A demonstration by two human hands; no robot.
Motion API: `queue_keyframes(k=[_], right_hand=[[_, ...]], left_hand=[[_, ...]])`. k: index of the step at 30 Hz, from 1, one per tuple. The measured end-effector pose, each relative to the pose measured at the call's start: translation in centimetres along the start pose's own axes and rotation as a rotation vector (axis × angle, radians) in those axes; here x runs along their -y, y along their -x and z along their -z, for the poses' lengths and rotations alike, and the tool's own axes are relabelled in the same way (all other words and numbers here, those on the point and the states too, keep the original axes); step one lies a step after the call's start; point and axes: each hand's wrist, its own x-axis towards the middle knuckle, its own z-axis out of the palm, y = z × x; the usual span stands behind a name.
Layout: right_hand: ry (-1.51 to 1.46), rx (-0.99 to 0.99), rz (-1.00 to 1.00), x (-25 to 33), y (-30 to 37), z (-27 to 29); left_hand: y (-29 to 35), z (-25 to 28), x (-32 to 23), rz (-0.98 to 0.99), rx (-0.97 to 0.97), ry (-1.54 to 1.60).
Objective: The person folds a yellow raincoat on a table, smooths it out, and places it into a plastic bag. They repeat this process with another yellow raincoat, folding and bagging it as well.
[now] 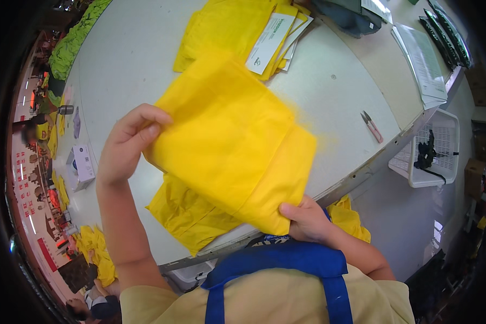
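Grey worktable (146, 54), stacked yellow fabric pieces (221, 27) at its far edge. Your left hand (125, 148) pinches the folded yellow fabric (227, 140) at its left edge; your right hand (306, 218) grips its lower corner, holding it above the table.

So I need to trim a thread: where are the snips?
In the head view, the snips lie on the table's right side, right of the held yellow cloth.

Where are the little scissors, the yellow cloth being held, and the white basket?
scissors (372, 126), head view, on the handles.
yellow cloth (227, 135), head view, middle of the fabric.
white basket (449, 125), head view, on its far wall.
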Motion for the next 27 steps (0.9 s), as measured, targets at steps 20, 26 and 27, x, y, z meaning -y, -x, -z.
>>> queue_keyframes(k=[20,26,27], right_hand=[[0.708,-0.935,0.334,3.0,-1.0,9.5],[1.634,-0.38,0.163,8.1,-7.4,2.4],[1.565,-0.413,0.229,7.7,-8.0,2.8]], left_hand=[[-17.0,-6.2,3.7,0.217,0.578,-0.536],[-17.2,-5.6,3.9,0.198,0.607,-0.319],[-17.3,-5.2,4.6,0.21,0.584,-0.277]])
